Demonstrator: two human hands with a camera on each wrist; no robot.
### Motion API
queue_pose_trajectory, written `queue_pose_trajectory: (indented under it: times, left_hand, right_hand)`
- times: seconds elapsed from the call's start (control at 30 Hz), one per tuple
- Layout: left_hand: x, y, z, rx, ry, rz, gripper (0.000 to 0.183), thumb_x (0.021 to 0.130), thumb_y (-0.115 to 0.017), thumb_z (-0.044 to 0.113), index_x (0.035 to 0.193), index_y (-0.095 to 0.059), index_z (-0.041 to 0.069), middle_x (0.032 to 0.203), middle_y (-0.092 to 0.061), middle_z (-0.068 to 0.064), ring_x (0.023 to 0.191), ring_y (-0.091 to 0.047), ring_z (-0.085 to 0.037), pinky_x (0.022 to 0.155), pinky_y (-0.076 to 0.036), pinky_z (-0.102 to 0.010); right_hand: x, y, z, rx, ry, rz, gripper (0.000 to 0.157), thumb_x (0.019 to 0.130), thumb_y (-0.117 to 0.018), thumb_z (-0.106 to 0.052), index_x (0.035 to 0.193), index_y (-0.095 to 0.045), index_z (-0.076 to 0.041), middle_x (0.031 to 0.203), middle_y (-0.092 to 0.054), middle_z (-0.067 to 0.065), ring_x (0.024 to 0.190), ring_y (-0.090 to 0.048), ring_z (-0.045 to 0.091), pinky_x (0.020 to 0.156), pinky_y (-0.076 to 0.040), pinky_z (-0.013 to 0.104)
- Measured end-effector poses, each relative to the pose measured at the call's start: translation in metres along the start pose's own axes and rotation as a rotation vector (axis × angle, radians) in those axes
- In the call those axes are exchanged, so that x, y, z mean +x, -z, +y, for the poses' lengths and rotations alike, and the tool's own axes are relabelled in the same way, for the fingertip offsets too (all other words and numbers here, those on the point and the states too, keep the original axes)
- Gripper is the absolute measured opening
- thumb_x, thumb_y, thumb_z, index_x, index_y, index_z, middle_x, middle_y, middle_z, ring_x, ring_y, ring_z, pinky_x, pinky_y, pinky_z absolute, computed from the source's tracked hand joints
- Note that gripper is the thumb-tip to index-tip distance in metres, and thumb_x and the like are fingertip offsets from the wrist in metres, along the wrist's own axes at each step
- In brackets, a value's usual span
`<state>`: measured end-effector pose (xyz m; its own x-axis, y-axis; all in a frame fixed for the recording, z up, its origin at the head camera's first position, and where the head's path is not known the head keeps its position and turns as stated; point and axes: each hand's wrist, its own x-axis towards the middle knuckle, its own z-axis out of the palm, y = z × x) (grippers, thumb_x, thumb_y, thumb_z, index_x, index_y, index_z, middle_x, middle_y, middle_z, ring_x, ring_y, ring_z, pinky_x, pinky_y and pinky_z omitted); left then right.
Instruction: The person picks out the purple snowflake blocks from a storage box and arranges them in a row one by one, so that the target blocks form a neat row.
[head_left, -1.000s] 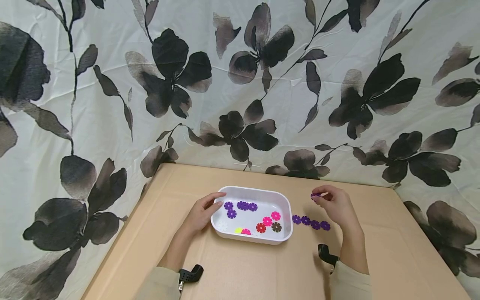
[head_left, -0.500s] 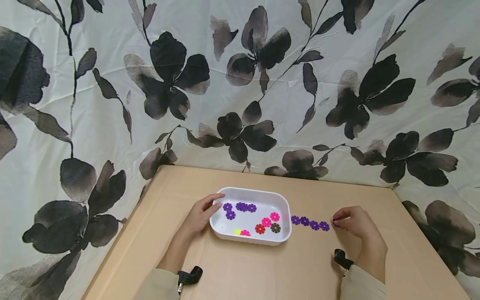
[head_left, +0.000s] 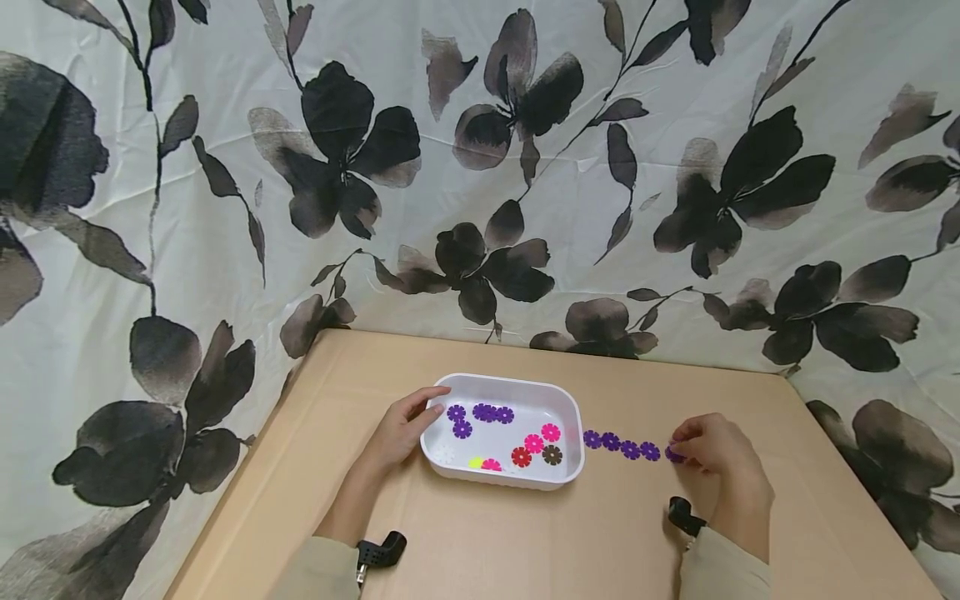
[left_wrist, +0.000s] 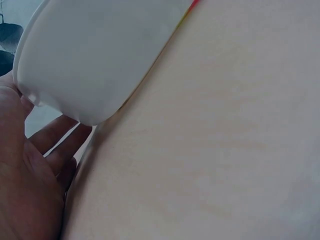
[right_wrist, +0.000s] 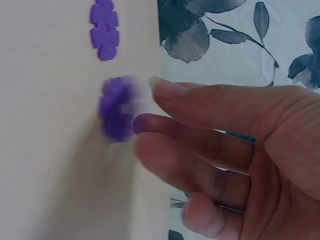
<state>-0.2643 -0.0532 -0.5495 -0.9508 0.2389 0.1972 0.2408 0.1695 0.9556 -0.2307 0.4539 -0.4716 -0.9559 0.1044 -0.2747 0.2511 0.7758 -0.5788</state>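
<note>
A white plastic tray holds purple, pink, red, brown and yellow flower-shaped discs. My left hand grips its left end, with the thumb at the rim; in the left wrist view, fingers lie against its outer wall. Right of the tray, a row of purple flower discs lies on the table. At the row's right end, my right hand is above another purple flower disc. In the right wrist view, this blurred disc is just beyond the fingertips, which stand apart, other fingers loosely bent.
The tan tabletop reaches back to a white cloth with dark floral print. Black wrist cameras sit on both wrists. Table shows in front of the tray and beyond the row.
My right hand has moved right and down from above the row with a pinched purple disc. The disc now appears flatter at the row's right end, fingertips parted. My left hand stays at the tray.
</note>
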Motion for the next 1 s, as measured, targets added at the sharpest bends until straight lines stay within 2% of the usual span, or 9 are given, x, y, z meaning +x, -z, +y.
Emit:
queue_pose_trajectory:
  times: [0.13, 0.23, 0.4, 0.53, 0.7, 0.83, 1.0]
  left_hand:
    - [0.000, 0.000, 0.000, -0.004, 0.000, 0.000, 0.034, 0.105, -0.063, 0.023, 0.138, -0.067, 0.016, 0.151, -0.060, -0.005, 0.151, -0.044, -0.028, 0.128, -0.028, -0.050]
    - [0.000, 0.000, 0.001, -0.006, 0.005, 0.002, 0.034, 0.105, -0.063, 0.022, 0.138, -0.067, 0.016, 0.151, -0.060, -0.005, 0.151, -0.043, -0.028, 0.128, -0.028, -0.049]
    - [0.000, 0.000, 0.001, -0.010, 0.007, 0.001, 0.034, 0.105, -0.063, 0.022, 0.138, -0.067, 0.015, 0.151, -0.060, -0.005, 0.151, -0.043, -0.028, 0.128, -0.028, -0.048]
    - [0.001, 0.000, 0.001, -0.008, 0.005, 0.001, 0.034, 0.105, -0.063, 0.022, 0.138, -0.067, 0.015, 0.151, -0.060, -0.005, 0.150, -0.044, -0.027, 0.127, -0.028, -0.047]
    - [0.001, 0.001, 0.001, -0.001, 0.007, 0.008, 0.033, 0.105, -0.063, 0.021, 0.137, -0.068, 0.017, 0.150, -0.060, -0.004, 0.150, -0.044, -0.026, 0.128, -0.028, -0.046]
    - [0.000, 0.001, 0.001, 0.004, 0.004, 0.006, 0.033, 0.105, -0.063, 0.022, 0.137, -0.067, 0.017, 0.151, -0.060, -0.005, 0.151, -0.043, -0.027, 0.128, -0.028, -0.046]
    - [0.000, 0.000, 0.001, 0.009, -0.003, 0.000, 0.033, 0.105, -0.063, 0.022, 0.138, -0.067, 0.017, 0.151, -0.060, -0.005, 0.151, -0.043, -0.028, 0.128, -0.028, -0.047]
  right_hand:
    - [-0.004, 0.005, -0.005, -0.073, 0.003, 0.111, 0.029, 0.101, -0.067, -0.018, 0.122, -0.068, 0.002, 0.106, -0.072, 0.021, 0.078, -0.068, 0.023, 0.064, -0.052, 0.033]
    - [-0.003, 0.004, -0.013, -0.084, 0.082, 0.235, 0.035, 0.104, -0.064, -0.026, 0.126, -0.066, 0.002, 0.109, -0.072, 0.025, 0.077, -0.069, 0.023, 0.063, -0.051, 0.031]
    - [0.001, -0.003, -0.037, 0.019, 0.256, 0.376, 0.039, 0.106, -0.060, -0.036, 0.126, -0.070, -0.004, 0.108, -0.073, 0.019, 0.080, -0.069, 0.022, 0.062, -0.053, 0.027]
    - [0.002, -0.010, -0.057, 0.142, 0.368, 0.439, 0.038, 0.105, -0.062, -0.037, 0.124, -0.073, -0.007, 0.105, -0.074, 0.013, 0.080, -0.068, 0.012, 0.059, -0.053, 0.023]
    - [0.000, -0.018, -0.079, 0.235, 0.481, 0.467, 0.032, 0.104, -0.066, -0.030, 0.123, -0.075, -0.006, 0.106, -0.075, 0.014, 0.080, -0.064, 0.002, 0.060, -0.053, 0.019]
    - [-0.004, -0.025, -0.095, 0.244, 0.549, 0.464, 0.025, 0.103, -0.068, -0.024, 0.119, -0.076, -0.006, 0.103, -0.075, 0.015, 0.080, -0.062, 0.004, 0.065, -0.054, 0.014]
    - [-0.006, -0.038, -0.112, 0.233, 0.620, 0.402, 0.022, 0.101, -0.070, -0.021, 0.118, -0.076, -0.008, 0.106, -0.077, 0.011, 0.087, -0.064, 0.010, 0.074, -0.055, 0.013]
